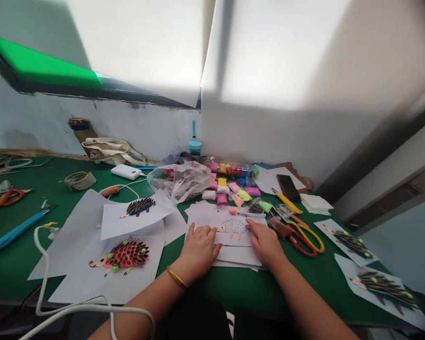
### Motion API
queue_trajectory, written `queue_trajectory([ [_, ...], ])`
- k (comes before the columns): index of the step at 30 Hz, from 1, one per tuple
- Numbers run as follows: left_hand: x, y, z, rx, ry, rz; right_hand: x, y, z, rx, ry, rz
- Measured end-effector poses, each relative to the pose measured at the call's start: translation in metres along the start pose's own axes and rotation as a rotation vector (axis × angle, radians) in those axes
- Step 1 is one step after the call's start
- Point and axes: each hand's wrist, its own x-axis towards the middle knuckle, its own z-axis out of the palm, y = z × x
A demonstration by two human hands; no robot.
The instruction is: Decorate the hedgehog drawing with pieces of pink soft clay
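Note:
A sheet of white paper (201, 216) lies in front of me with a hedgehog drawing (234, 226) on it, outlined in blue with pink feet and a pale face. My left hand (199, 243) rests flat on the sheet's left side, fingers spread and thumb pointing toward the drawing. On the other side my right hand (267, 242) lies at the paper's right edge, its fingertips just beside the hedgehog's back. Neither hand grips anything that I can see. Just above the drawing are a white pen (250, 213) and a small pink lump of clay (233, 211).
Behind the sheet lie several coloured clay packs (222, 189) and a clear plastic bag (180, 182). Scissors (306, 238), a yellow cutter (286, 202) and a phone (288, 187) are rightward. Finished clay hedgehogs (129, 255) sit left; a white cable (44, 264) crosses the front left.

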Motion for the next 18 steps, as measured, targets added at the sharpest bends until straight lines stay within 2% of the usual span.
queue_trajectory([
  [7,0.021,0.002,0.010,0.069,0.019,0.023,-0.001,0.001,0.000,0.008,0.006,-0.006],
  [13,0.032,-0.005,0.005,-0.048,-0.018,-0.022,0.000,-0.003,-0.002,0.025,-0.013,0.019],
  [18,0.039,-0.018,0.005,-0.113,0.112,-0.096,0.000,-0.005,-0.004,0.039,-0.031,0.029],
])
